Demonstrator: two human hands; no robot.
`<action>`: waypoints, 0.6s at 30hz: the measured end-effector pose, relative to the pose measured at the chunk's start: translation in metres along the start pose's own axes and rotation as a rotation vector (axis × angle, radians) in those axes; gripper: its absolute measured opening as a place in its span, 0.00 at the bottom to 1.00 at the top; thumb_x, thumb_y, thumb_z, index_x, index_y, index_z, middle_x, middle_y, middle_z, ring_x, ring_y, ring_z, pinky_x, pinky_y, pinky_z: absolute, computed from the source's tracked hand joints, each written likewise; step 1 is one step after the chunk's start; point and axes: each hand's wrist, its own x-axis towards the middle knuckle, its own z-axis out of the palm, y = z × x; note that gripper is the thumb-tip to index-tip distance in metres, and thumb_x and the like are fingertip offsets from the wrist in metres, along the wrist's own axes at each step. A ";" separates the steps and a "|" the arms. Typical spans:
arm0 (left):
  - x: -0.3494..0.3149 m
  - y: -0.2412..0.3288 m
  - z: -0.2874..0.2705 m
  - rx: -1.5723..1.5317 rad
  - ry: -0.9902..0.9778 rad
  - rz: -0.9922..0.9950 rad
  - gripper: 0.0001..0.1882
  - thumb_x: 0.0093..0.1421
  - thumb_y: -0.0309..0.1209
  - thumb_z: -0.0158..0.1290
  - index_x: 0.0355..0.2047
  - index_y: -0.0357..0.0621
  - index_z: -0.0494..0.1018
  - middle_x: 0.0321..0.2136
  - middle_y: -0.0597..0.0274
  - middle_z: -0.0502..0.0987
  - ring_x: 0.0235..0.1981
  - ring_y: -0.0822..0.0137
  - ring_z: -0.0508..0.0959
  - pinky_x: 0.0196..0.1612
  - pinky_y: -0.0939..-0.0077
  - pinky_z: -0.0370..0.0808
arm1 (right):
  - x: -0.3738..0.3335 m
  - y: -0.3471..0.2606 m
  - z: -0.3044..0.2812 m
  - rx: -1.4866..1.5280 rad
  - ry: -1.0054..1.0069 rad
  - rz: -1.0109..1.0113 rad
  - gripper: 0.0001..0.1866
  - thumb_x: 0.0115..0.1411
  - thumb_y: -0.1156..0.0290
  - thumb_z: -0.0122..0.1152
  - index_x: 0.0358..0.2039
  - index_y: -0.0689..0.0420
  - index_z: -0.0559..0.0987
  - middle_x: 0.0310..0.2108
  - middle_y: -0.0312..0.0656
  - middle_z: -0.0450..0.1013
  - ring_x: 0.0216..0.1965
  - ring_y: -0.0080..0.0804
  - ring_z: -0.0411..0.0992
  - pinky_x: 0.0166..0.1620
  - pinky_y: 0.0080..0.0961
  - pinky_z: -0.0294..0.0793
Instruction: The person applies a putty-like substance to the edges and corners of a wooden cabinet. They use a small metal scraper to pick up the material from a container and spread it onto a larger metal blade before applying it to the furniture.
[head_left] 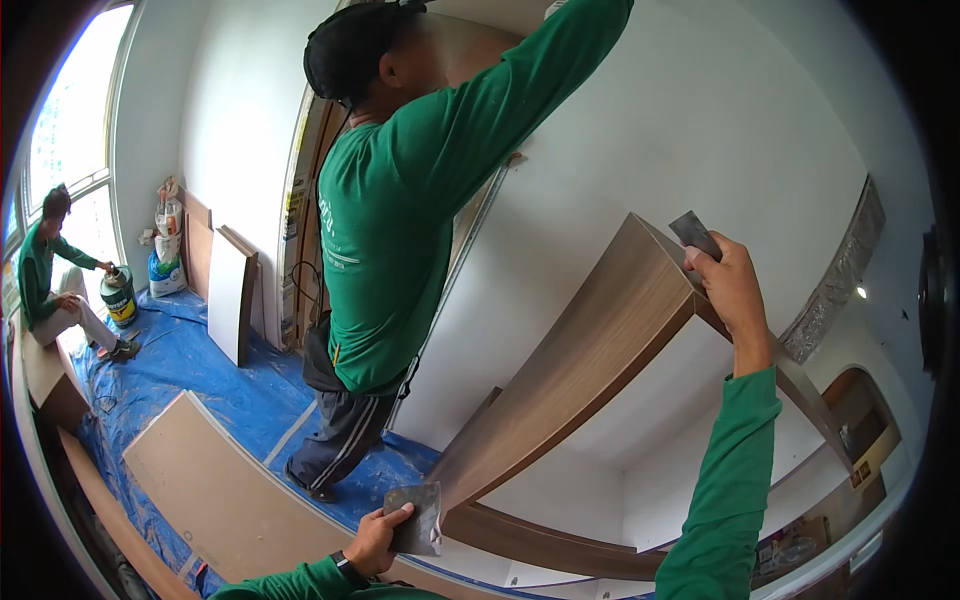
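My left hand [370, 543], at the lower middle, grips a flat grey metal putty plate [418, 515] with pale smears near one edge. Its thumb lies across the plate. Up on the right, my right hand [735, 290] pinches a small dark rectangular scraper blade [692, 232]. That blade is right beside the top corner of a wood-grain cabinet [590, 350]; whether it touches cannot be told. The cabinet has brown outer faces and a white inside, and its lower front corner is close to the plate in my left hand.
A person in green [390, 230] stands just ahead, arm raised. Another person [55, 270] sits at far left by a bucket [118, 297]. Blue sheeting [265, 385] covers the floor, with a large board [230, 490] on it. Panels [230, 295] lean against the wall.
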 end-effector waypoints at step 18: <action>-0.005 -0.003 -0.009 -0.031 -0.035 0.020 0.16 0.71 0.31 0.55 0.53 0.33 0.72 0.44 0.52 0.81 0.41 0.56 0.85 0.46 0.55 0.85 | -0.001 -0.009 0.000 -0.114 -0.002 0.014 0.12 0.62 0.68 0.58 0.35 0.66 0.79 0.29 0.47 0.79 0.32 0.40 0.74 0.42 0.37 0.73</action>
